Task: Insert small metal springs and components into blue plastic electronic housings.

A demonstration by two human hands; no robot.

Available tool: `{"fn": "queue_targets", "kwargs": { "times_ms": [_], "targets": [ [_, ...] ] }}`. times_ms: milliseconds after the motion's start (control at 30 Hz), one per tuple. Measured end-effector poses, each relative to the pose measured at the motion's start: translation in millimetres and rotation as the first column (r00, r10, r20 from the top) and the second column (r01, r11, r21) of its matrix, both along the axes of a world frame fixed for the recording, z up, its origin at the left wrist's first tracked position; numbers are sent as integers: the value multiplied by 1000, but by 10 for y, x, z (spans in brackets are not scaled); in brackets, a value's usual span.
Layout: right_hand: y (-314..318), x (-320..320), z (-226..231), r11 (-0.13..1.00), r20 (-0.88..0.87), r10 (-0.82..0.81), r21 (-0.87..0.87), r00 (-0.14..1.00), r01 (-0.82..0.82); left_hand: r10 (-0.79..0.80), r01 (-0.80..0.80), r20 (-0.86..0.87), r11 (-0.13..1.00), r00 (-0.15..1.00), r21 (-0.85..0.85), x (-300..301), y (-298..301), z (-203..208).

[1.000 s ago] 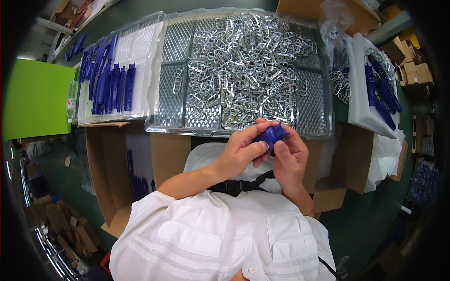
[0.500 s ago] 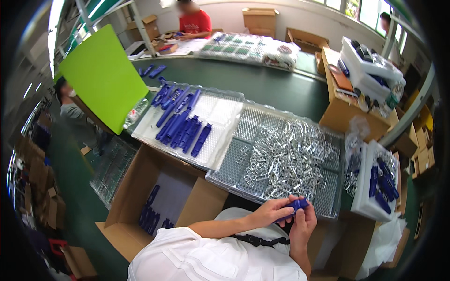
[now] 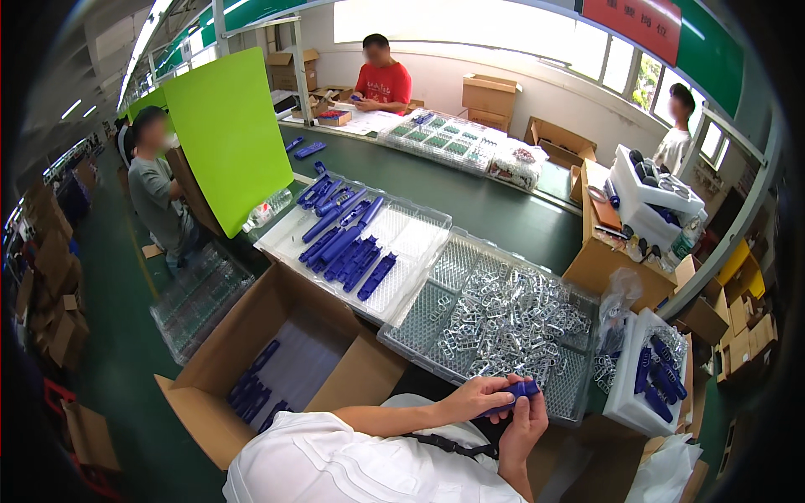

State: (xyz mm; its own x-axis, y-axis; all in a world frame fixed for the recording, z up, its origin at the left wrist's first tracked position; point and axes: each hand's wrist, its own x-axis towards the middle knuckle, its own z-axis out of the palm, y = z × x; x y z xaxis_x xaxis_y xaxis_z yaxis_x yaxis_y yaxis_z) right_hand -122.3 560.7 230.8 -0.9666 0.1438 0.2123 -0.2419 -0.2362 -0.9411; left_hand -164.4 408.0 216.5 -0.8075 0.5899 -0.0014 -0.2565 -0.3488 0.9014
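Observation:
Both hands are closed on one blue plastic part point(image 3: 524, 389), a small elongated piece held in front of my body. My left hand point(image 3: 475, 399) grips it from the left, and my right hand point(image 3: 526, 424) pinches its right end with the thumb on top. Fingers cover much of the part. Just beyond my hands lies a clear tray point(image 3: 411, 329) heaped with small shiny metal clips point(image 3: 511, 323). Left of it, a white tray point(image 3: 419, 230) bears several long blue plastic housings point(image 3: 348, 239).
An open cardboard box point(image 3: 352, 377) with blue parts inside stands at my left. White foam boxes point(image 3: 625, 398) and cartons are at the right. A green board point(image 3: 226, 134) rises at the left. One person point(image 3: 386, 82) sits across the bench; others stand left and far right.
My view has tilted up, so the bench sits lower in the picture and more of the room shows. Both hands still hold the blue part, with little change in grip.

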Motion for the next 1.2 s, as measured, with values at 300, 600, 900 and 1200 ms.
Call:
{"fn": "queue_targets", "kwargs": {
  "times_ms": [300,600,900,1200],
  "targets": [
    [42,93,117,943,-70,-66,321,995,85,-61,61,-2,998,998,3,-7,67,36],
    [107,-123,65,997,16,27,69,1000,-28,-49,51,30,996,998,-68,-154,5,86],
    [322,-301,53,991,57,43,127,997,-50,-53,55,41,997,998,-49,-357,106,130],
    [305,-310,235,830,-165,7,551,986,86,-119,109,168,992,979,66,-399,44,97]
  ]
}}
